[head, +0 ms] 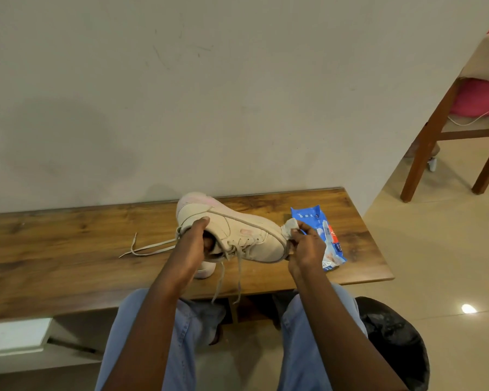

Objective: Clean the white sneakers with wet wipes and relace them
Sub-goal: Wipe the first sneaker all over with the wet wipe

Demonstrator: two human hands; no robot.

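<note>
A white sneaker (237, 230) is held above the wooden table (68, 249), sole turned away, toe pointing right. My left hand (192, 244) grips it at the collar, thumb on the outside, fingers inside the opening. My right hand (305, 246) pinches a crumpled wet wipe (290, 227) against the sneaker's toe. Its laces hang loose over the table's front edge. A second white sneaker (205, 270) lies under the first, mostly hidden. A loose lace (150, 246) lies on the table to the left. The blue wet-wipe pack (322, 230) lies flat just behind my right hand.
The table stands against a plain wall. A wooden chair (449, 131) with pink cushions stands on the tiled floor at the right. A black bag (395, 342) sits by my right knee. My legs in blue jeans are under the table edge.
</note>
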